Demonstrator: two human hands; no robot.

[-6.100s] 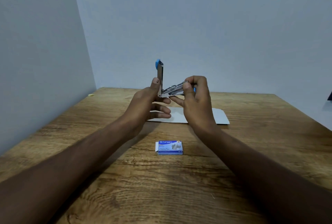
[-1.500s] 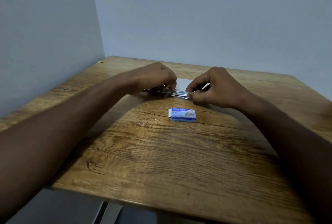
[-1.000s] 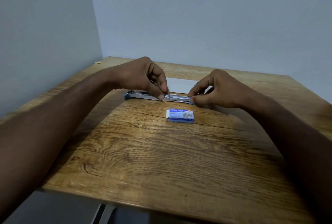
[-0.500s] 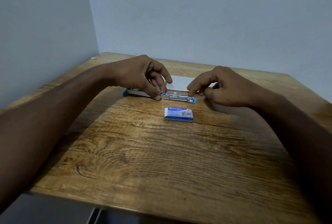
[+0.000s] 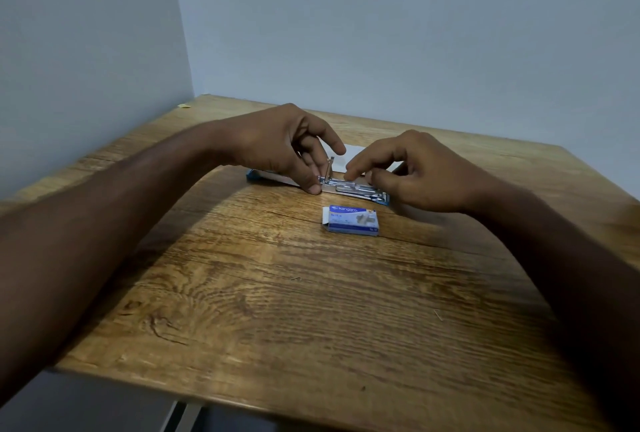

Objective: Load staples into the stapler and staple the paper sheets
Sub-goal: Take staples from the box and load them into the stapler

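We are loading: left hand [image 5: 287, 151] pins the opened stapler [image 5: 349, 187] flat on the desk [image 5: 311, 310], right hand [image 5: 415, 171] pinches at its channel, so next we need staples from the box [image 5: 351, 220].

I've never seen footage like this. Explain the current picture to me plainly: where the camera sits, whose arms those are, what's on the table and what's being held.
There is one picture, from a camera worn on a person's head, looking forward and down, so the two arms reaching in belong to the wearer. No robot is involved. On the wooden table lies a stapler, opened out flat with its metal channel facing up. The left hand pins it down near the hinge with its fingertips. The right hand pinches at the channel; whether it holds staples is too small to tell. Nearer the wearer sits a small blue staple box, untouched. A white paper sheet lies behind the hands, mostly hidden.
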